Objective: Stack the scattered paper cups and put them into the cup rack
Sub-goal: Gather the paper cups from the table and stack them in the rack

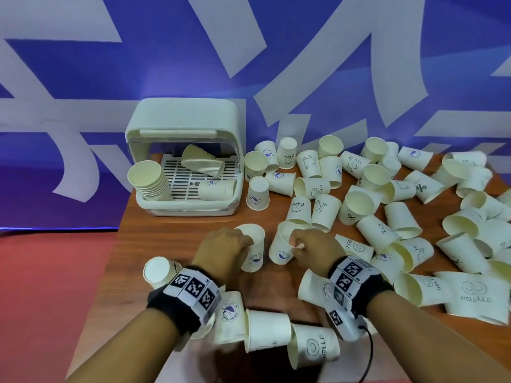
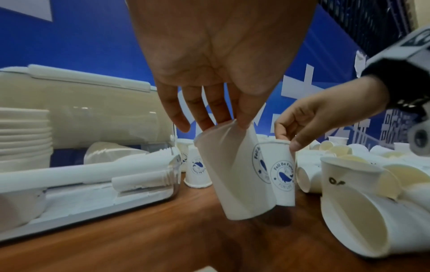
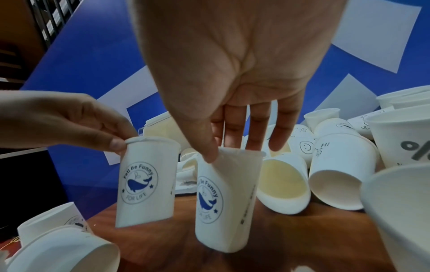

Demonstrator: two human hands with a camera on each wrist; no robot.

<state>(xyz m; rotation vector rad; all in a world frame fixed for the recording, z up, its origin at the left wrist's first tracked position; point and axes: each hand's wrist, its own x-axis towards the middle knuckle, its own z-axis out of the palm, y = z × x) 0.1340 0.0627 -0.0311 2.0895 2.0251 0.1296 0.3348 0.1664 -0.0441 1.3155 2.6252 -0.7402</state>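
Note:
Two white whale-logo paper cups stand mouth up side by side near the middle of the wooden table (image 1: 166,244). My left hand (image 1: 247,240) pinches the rim of the left cup (image 1: 253,252), whose rim (image 2: 223,127) is bent inward by the pinch. My right hand (image 1: 296,243) pinches the rim of the right cup (image 1: 280,248), which tilts slightly (image 3: 228,202). Both cup bases sit close to the table. The white cup rack (image 1: 182,117) stands at the back left with its lid up. It holds an upright cup stack (image 1: 149,178) and two lying stacks (image 1: 201,160).
Several loose cups (image 1: 401,205) cover the right half of the table, upright, upside down or on their sides. More cups (image 1: 265,330) lie under my wrists near the front edge. The table's left edge drops to a red floor (image 1: 49,272). A blue-and-white wall stands behind.

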